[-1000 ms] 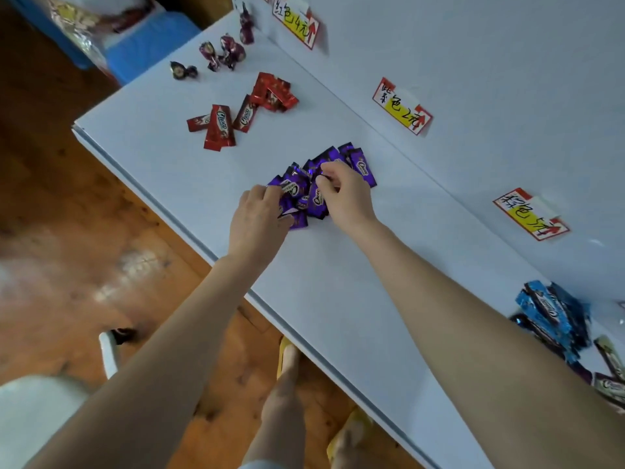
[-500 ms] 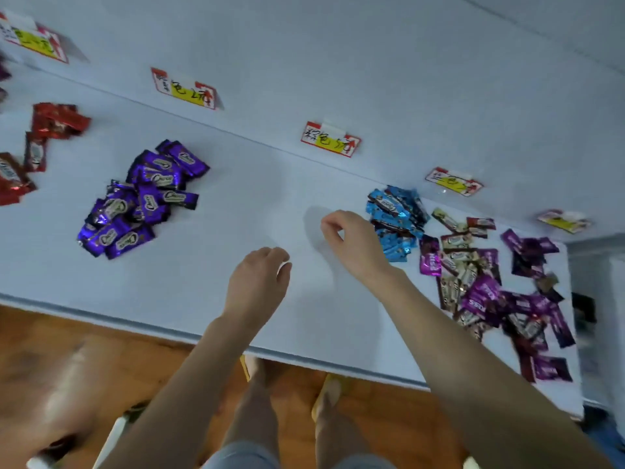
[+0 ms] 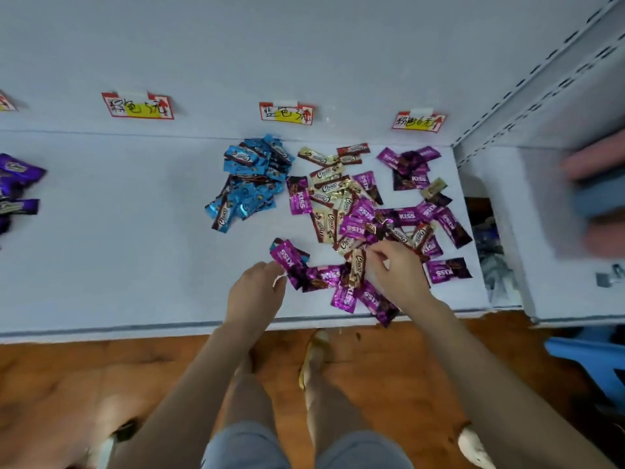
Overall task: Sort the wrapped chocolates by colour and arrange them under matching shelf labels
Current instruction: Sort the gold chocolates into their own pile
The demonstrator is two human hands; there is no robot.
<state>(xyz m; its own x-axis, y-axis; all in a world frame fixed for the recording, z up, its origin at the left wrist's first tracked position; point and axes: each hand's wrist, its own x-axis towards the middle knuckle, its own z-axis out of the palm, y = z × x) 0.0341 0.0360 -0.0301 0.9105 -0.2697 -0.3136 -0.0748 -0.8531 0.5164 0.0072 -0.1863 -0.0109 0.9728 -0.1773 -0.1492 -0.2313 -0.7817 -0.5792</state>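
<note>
Shelf [image 3: 135,265]: both hands have shifted off purple pile [image 3: 17,187], now far left, to unsorted magenta/gold heap [image 3: 372,211] at R end, so purple looks done. R hand [image 3: 397,272] pinches gold Choco wrapper [image 3: 357,265]. L hand [image 3: 257,292] curled at magenta KISS wrapper [image 3: 287,257], grip can't tell.

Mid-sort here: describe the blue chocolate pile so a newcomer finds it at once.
On the white shelf, follow the back wall to the second label from the right. The blue pile lies directly below it, left of the mixed heap. It alone is all blue; the heap is magenta, cream and brown.
</note>
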